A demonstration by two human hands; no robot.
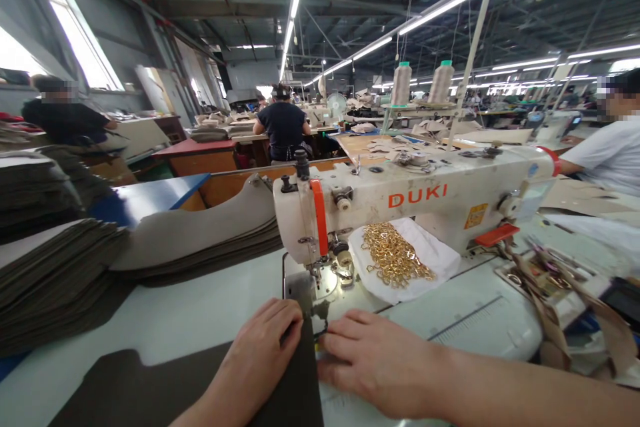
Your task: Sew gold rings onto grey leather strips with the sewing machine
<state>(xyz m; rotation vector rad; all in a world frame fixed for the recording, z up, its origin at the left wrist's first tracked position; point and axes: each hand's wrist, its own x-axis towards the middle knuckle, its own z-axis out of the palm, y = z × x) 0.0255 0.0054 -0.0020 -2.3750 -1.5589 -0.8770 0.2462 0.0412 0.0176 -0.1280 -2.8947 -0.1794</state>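
A dark brown-grey fabric panel (200, 380) lies on the pale green sewing table, its right edge running up towards the needle of the white sewing machine (360, 200). My left hand (273, 337) rests on this panel, fingers curled and thumb drawn in, gripping it near the edge. To the right of that edge, my right hand (373, 357) lies flat with fingers stretched towards the panel, just in front of the metal needle plate (327, 283). Whether its fingertips touch the fabric is hard to see.
Stacks of cut panels (55, 280) stand at left, more panels (200, 240) behind. Gold-coloured metal hooks or rings (395, 253) lie on a white cloth (440, 260) under the machine arm. A tray (575, 293) holds straps and small tools. Co-workers (283, 123) sit farther off.
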